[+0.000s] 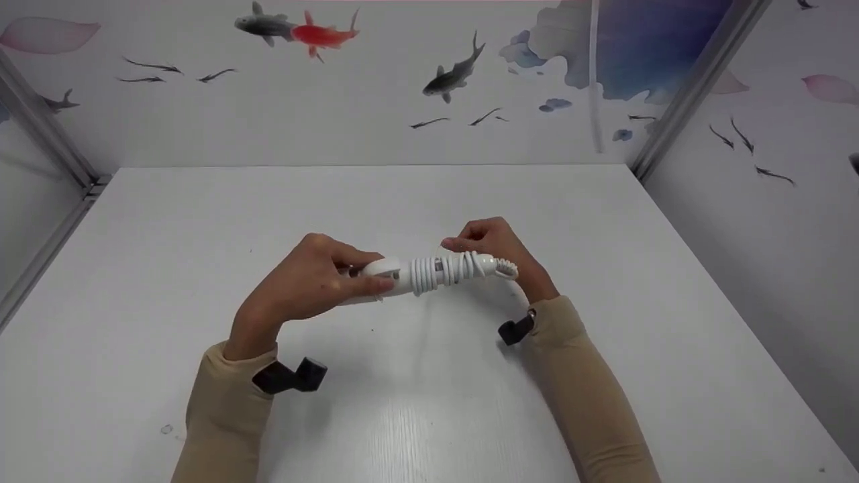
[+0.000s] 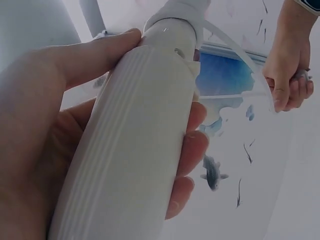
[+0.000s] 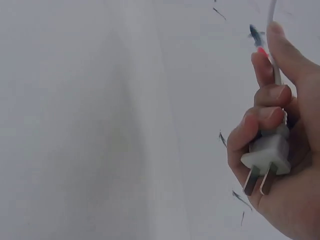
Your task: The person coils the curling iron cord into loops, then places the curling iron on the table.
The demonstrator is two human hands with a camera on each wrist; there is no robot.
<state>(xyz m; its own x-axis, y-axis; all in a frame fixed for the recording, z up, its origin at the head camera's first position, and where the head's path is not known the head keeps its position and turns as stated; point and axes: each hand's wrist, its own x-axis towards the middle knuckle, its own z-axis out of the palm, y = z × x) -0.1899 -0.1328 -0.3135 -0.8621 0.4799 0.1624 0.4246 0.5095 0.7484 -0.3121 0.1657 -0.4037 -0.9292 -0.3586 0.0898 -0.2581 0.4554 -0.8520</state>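
In the head view my left hand (image 1: 315, 278) grips a white hair iron (image 1: 402, 278) around its body, holding it above the table. Its wide, ridged casing (image 2: 125, 145) lies between thumb and fingers in the left wrist view. Several turns of white power cord (image 1: 424, 275) are wound around the iron, and a coiled cord sleeve sticks out at the right end. My right hand (image 1: 500, 245), just behind that end, pinches the cord's free length (image 3: 274, 55). Its curled fingers also hold the two-pin plug (image 3: 270, 152), pins exposed, in the right wrist view.
The white table (image 1: 416, 416) stretches beneath both hands. A white back panel (image 1: 376, 114) with painted fish and side panels (image 1: 772, 221) enclose it. Black camera mounts (image 1: 292, 376) stick out from both wrists.
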